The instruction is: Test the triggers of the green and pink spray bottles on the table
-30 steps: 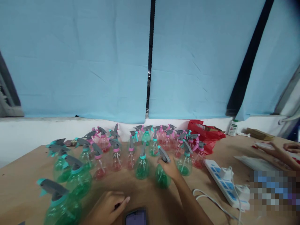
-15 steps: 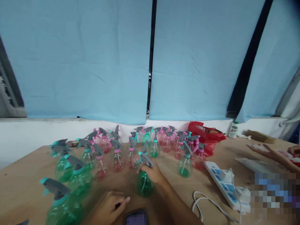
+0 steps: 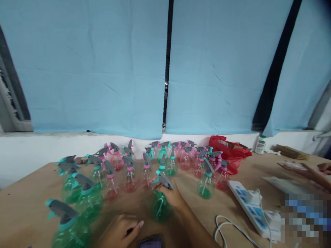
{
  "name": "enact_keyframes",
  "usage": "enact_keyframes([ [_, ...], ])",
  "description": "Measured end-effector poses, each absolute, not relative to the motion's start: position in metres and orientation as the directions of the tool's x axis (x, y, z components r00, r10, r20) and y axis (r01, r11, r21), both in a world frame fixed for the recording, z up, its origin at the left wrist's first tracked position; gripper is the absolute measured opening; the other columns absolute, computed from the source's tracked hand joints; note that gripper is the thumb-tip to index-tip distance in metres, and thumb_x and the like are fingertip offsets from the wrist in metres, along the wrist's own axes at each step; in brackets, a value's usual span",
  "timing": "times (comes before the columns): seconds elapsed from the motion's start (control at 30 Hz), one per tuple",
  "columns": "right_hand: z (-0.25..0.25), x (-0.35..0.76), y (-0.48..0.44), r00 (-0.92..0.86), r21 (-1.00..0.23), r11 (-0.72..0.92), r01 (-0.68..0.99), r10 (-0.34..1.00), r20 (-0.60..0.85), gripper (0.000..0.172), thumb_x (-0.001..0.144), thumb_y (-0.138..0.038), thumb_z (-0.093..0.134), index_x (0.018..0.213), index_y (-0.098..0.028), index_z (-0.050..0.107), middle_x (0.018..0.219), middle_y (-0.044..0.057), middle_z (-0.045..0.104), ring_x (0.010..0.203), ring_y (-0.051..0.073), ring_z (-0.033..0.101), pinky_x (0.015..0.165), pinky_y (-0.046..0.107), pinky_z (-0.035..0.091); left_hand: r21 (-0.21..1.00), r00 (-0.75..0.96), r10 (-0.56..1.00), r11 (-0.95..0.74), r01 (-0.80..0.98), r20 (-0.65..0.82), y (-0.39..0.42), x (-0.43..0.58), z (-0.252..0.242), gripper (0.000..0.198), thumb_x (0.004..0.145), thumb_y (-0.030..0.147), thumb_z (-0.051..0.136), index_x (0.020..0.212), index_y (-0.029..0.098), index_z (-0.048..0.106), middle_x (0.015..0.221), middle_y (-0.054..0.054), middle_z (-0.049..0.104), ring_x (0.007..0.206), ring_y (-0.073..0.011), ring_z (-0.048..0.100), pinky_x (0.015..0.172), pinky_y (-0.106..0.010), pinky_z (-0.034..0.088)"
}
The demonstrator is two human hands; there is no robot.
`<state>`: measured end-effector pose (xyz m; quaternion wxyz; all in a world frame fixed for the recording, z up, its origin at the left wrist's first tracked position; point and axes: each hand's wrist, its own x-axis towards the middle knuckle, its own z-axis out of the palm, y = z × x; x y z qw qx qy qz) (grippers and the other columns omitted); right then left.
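The right hand [image 3: 172, 197] has its fingers wrapped around the neck of a green spray bottle [image 3: 159, 210], which stands upright on the table [image 3: 26, 203] at the 6 o'clock edge of the bottle cluster [image 3: 130, 181]. The left hand [image 3: 121, 232] lies at that bottle's 7 o'clock, fingers loosely curled beside a phone [image 3: 150, 241]; whether they hold anything cannot be told.
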<state>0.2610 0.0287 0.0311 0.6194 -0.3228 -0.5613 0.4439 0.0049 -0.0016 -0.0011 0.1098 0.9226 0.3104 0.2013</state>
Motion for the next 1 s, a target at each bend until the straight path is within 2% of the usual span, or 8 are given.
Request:
enact_keyframes([
  [0.07,0.036,0.269,0.029,0.025,-0.896,0.37,-0.245,0.926,0.376,0.026,0.07,-0.033,0.073,0.095,-0.025,0.077,0.088,0.003,0.078,0.089,0.025,0.076,0.092,0.039,0.055,0.335,0.722,0.621,-0.78,0.528,0.305,-0.001,0.005,0.0,0.059,0.115,0.049,0.036,0.064,0.021,0.048,0.063,0.002,0.059,0.06,-0.0129,0.059,0.064,-0.028,0.034],
  [0.13,0.041,0.277,0.032,0.047,-0.9,0.329,-0.286,0.943,0.33,0.026,0.067,-0.036,0.076,0.09,-0.024,0.076,0.087,0.005,0.08,0.095,0.028,0.077,0.095,0.041,0.055,0.345,0.722,0.62,-0.78,0.522,0.307,-0.001,0.006,0.001,0.059,0.114,0.049,0.037,0.064,0.021,0.05,0.064,0.002,0.06,0.061,-0.0134,0.06,0.064,-0.028,0.035],
  [0.33,0.033,0.281,0.049,0.028,-0.86,0.149,-0.487,0.987,0.155,0.031,0.061,-0.041,0.082,0.083,-0.021,0.077,0.082,0.007,0.08,0.093,0.032,0.079,0.088,0.042,0.06,0.337,0.712,0.633,-0.771,0.541,0.304,0.0,0.003,0.0,0.058,0.114,0.05,0.037,0.065,0.021,0.052,0.064,0.002,0.061,0.063,-0.0144,0.062,0.067,-0.027,0.039],
  [0.6,0.008,0.285,0.055,0.026,-0.899,0.1,-0.427,0.995,0.098,0.032,0.06,-0.046,0.082,0.072,-0.018,0.074,0.084,0.01,0.08,0.097,0.035,0.079,0.084,0.044,0.061,0.319,0.722,0.622,-0.78,0.539,0.303,0.001,0.003,-0.001,0.058,0.115,0.049,0.036,0.066,0.021,0.053,0.065,0.002,0.061,0.064,-0.0139,0.062,0.067,-0.027,0.037],
  [0.7,0.021,0.283,0.047,-0.023,-0.885,0.108,-0.453,0.991,0.133,0.031,0.062,-0.044,0.081,0.08,-0.019,0.074,0.087,0.01,0.08,0.091,0.034,0.08,0.08,0.043,0.062,0.335,0.729,0.619,-0.78,0.528,0.293,0.0,0.004,0.0,0.058,0.115,0.048,0.035,0.065,0.021,0.05,0.064,0.002,0.06,0.061,-0.0134,0.06,0.064,-0.028,0.035],
  [0.83,0.046,0.274,0.032,-0.075,-0.884,0.21,-0.418,0.962,0.263,0.034,0.065,-0.035,0.076,0.096,-0.021,0.075,0.091,0.007,0.08,0.074,0.026,0.078,0.071,0.036,0.06,0.318,0.737,0.613,-0.786,0.531,0.284,-0.002,0.006,0.004,0.058,0.115,0.048,0.035,0.064,0.02,0.047,0.063,0.002,0.058,0.06,-0.013,0.059,0.063,-0.029,0.033],
  [0.93,0.054,0.264,0.026,-0.081,-0.9,0.276,-0.338,0.944,0.32,0.031,0.065,-0.031,0.071,0.094,-0.023,0.075,0.083,0.002,0.078,0.059,0.019,0.07,0.064,0.032,0.057,0.325,0.744,0.609,-0.788,0.524,0.277,-0.003,0.005,0.006,0.06,0.115,0.049,0.034,0.064,0.02,0.047,0.063,0.002,0.058,0.06,-0.0127,0.058,0.062,-0.029,0.032],
  [1.0,0.054,0.259,0.024,-0.071,-0.907,0.29,-0.304,0.943,0.325,0.023,0.064,-0.03,0.068,0.086,-0.023,0.073,0.075,-0.001,0.075,0.052,0.015,0.064,0.06,0.03,0.054,0.338,0.736,0.613,-0.784,0.521,0.287,-0.003,0.005,0.005,0.061,0.115,0.05,0.034,0.064,0.02,0.049,0.062,0.002,0.058,0.059,-0.0127,0.057,0.062,-0.029,0.032],
])
